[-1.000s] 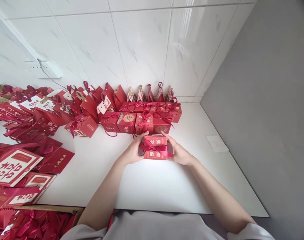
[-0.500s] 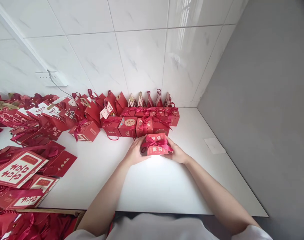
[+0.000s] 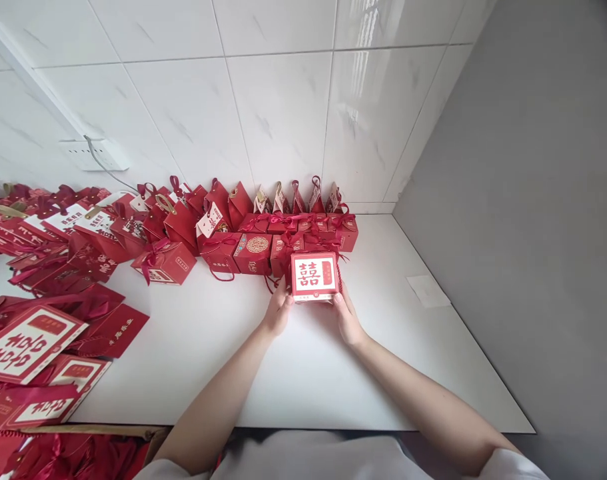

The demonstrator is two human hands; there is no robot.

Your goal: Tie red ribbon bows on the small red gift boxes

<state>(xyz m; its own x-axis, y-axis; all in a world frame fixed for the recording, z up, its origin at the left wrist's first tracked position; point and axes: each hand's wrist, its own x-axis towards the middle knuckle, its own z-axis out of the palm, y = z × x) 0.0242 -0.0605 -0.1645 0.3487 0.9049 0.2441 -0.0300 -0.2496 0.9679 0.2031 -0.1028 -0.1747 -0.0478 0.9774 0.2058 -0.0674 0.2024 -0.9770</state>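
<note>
Between my two hands is a red gift box (image 3: 315, 277), its white panel with red double-happiness characters facing me. My left hand (image 3: 279, 310) grips its left side, thumb at the lower corner. On the opposite side my right hand (image 3: 348, 315) holds the lower right corner with the thumb in front. The fingers behind the box are partly hidden. Just beyond it stand rows of red ribbon-tied boxes (image 3: 254, 253), the nearest ones partly covered by the held box.
Small red bags with loop handles (image 3: 240, 205) line the tiled wall. Many red bags and boxes (image 3: 26, 341) are heaped at the left of the white table (image 3: 383, 393). A white paper piece (image 3: 428, 291) lies near the grey partition (image 3: 528, 220) on the right. A socket (image 3: 94, 155) is on the wall.
The held gift box has been tilted so its double-happiness panel faces me instead of the ribboned top. It has moved slightly away, and both hands now grip its lower sides.
</note>
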